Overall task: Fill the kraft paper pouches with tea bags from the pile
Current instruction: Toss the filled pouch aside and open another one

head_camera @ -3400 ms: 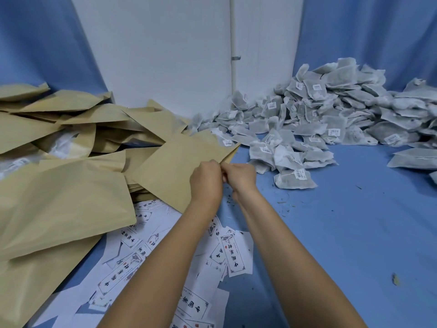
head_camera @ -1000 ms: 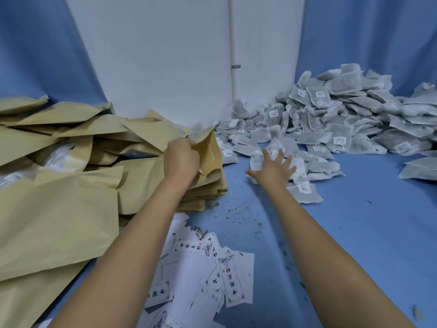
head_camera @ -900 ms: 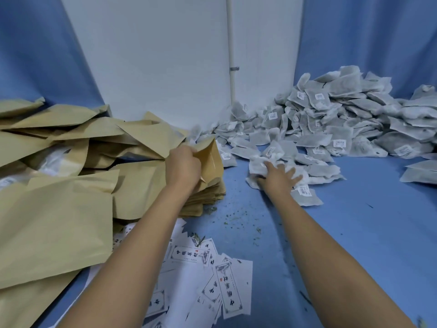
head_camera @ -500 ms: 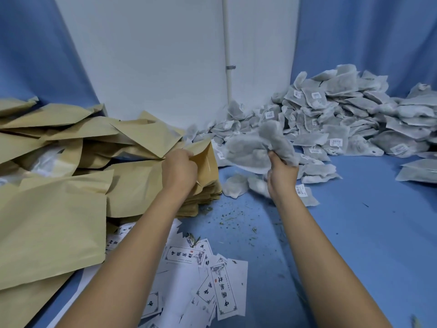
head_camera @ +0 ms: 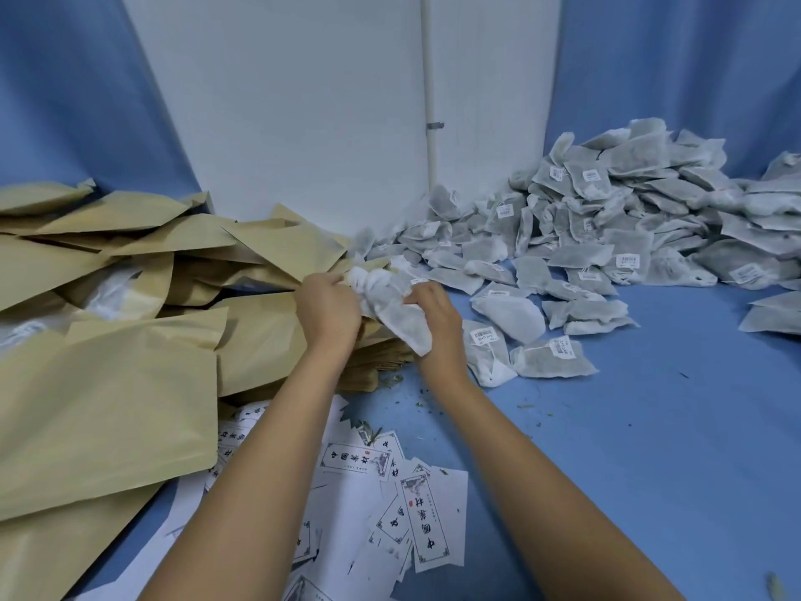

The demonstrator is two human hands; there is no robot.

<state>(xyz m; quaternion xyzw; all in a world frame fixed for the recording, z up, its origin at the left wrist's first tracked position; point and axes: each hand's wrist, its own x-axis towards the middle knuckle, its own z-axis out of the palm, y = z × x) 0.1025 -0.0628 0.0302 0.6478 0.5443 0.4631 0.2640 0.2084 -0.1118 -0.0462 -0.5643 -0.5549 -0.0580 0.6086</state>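
Tea bags point(head_camera: 396, 314) carried from pile point(head_camera: 607, 219) to pouch point(head_camera: 268, 336) mouth, seemingly entering.

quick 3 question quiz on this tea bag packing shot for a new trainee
1. True or false: the right hand holds a bunch of tea bags at the mouth of a kraft pouch.
2. Where is the tea bag pile? A) on the left, under the pouches B) on the right, towards the back C) inside a box
3. Fill in: the left hand grips the ____.
Key: 1 true; 2 B; 3 kraft pouch.
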